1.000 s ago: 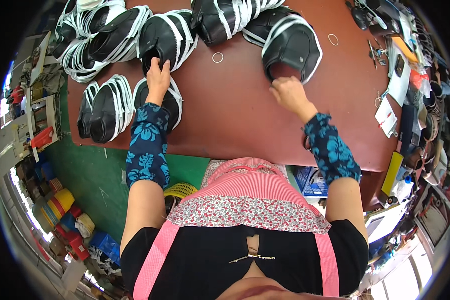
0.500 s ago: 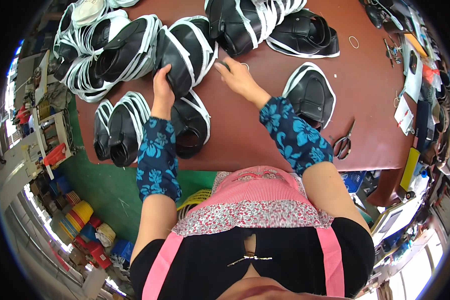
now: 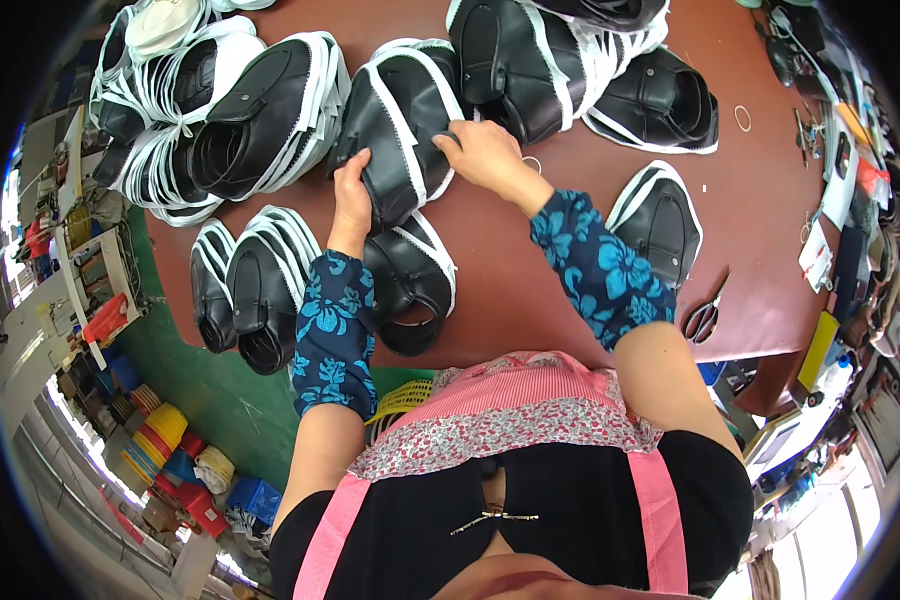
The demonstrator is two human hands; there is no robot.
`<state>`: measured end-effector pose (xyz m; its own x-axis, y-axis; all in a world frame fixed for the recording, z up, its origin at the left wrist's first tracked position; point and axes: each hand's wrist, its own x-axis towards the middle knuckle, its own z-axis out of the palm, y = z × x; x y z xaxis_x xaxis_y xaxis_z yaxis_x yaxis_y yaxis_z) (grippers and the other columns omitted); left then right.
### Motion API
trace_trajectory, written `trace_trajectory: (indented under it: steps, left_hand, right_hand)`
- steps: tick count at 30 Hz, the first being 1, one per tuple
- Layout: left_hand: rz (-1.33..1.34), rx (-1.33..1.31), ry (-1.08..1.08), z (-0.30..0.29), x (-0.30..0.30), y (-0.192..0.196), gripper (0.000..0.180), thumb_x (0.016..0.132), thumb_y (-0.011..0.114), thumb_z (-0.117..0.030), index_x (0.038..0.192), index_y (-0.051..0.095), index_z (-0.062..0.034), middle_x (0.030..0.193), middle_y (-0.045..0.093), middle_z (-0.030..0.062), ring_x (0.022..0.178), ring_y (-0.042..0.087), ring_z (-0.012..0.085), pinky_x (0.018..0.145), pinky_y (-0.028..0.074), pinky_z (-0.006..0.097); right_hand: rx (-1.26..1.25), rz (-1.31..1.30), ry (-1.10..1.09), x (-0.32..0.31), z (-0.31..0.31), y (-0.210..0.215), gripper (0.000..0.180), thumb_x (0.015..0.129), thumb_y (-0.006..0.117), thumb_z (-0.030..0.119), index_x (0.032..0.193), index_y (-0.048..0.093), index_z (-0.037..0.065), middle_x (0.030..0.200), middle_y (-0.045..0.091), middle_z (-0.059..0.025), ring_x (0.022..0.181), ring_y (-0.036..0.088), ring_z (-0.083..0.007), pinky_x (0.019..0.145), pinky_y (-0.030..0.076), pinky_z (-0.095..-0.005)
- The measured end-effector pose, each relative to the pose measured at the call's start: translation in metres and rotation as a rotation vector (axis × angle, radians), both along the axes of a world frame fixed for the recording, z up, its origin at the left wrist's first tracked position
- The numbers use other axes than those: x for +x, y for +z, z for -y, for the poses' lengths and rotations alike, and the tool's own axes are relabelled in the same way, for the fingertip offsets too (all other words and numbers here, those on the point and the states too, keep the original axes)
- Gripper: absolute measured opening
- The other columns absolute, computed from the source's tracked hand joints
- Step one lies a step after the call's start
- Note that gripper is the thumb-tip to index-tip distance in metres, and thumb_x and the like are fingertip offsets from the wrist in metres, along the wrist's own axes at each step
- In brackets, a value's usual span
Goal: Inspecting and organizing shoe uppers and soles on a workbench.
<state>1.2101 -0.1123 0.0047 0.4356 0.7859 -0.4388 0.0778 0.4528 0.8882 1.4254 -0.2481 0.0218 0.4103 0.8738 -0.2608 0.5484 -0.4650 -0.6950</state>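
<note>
My left hand [image 3: 352,198] is closed on the near left edge of a black shoe upper [image 3: 386,140] with a white lining edge. It rests at the front of a short row of similar uppers. At the upper's right edge is my right hand [image 3: 488,158], fingers bent and thumb drawn in. Something small and dark shows by its fingertips, too hidden to name. Just below the held piece, another black upper [image 3: 410,285] lies on the brown table [image 3: 545,300]. To the right of my right hand lies a thin pale loop [image 3: 533,164].
Nested black uppers [image 3: 260,110] are heaped at the far left, with more stacked uppers [image 3: 520,65] at the top middle. A smaller stack [image 3: 265,285] stands near left. On the right are a single upper [image 3: 660,225], black-handled scissors [image 3: 703,318] and a rubber band [image 3: 742,118].
The whole view has shifted, so the table appears lower and farther right. My right hand has come in against the upper's right edge; my left hand keeps its grip.
</note>
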Motion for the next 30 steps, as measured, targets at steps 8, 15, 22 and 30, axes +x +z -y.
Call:
trace_trajectory:
  steps: [8, 15, 22, 30]
  left_hand:
    - [-0.025, 0.024, -0.075, -0.003, 0.003, -0.002, 0.042, 0.108, 0.060, -0.020, 0.134, 0.073, 0.0098, 0.131, 0.077, 0.0133, 0.118, 0.072, 0.0210, 0.107, 0.055, 0.035]
    - [-0.029, 0.055, -0.065, 0.005, 0.016, 0.004, 0.042, 0.108, 0.060, -0.021, 0.133, 0.073, 0.0105, 0.130, 0.077, 0.0132, 0.115, 0.072, 0.0206, 0.105, 0.055, 0.034]
    - [-0.022, 0.116, -0.042, -0.004, 0.004, -0.022, 0.039, 0.109, 0.063, -0.026, 0.117, 0.079, 0.0086, 0.116, 0.080, 0.0081, 0.104, 0.073, 0.0177, 0.096, 0.056, 0.032]
    - [-0.140, 0.178, -0.100, 0.003, 0.021, -0.011, 0.045, 0.106, 0.065, -0.022, 0.138, 0.071, 0.0093, 0.137, 0.075, 0.0134, 0.123, 0.066, 0.0225, 0.112, 0.049, 0.038]
  right_hand:
    - [0.019, 0.044, 0.073, -0.002, -0.004, 0.002, 0.046, 0.111, 0.063, 0.046, 0.103, 0.078, 0.003, 0.096, 0.079, -0.0279, 0.093, 0.076, -0.0516, 0.084, 0.059, -0.0622]
    - [0.143, 0.100, -0.065, -0.027, 0.003, -0.002, 0.043, 0.113, 0.062, 0.042, 0.099, 0.070, 0.002, 0.081, 0.075, -0.0283, 0.080, 0.075, -0.0520, 0.075, 0.059, -0.0622]
    - [0.231, 0.095, -0.112, -0.040, 0.011, -0.009, 0.044, 0.115, 0.060, 0.044, 0.097, 0.069, 0.005, 0.077, 0.074, -0.0278, 0.075, 0.075, -0.0512, 0.069, 0.059, -0.0624]
    - [0.128, 0.124, -0.258, -0.023, -0.017, -0.031, 0.056, 0.119, 0.048, 0.050, 0.098, 0.071, 0.004, 0.087, 0.075, -0.0326, 0.086, 0.076, -0.0537, 0.076, 0.060, -0.0636]
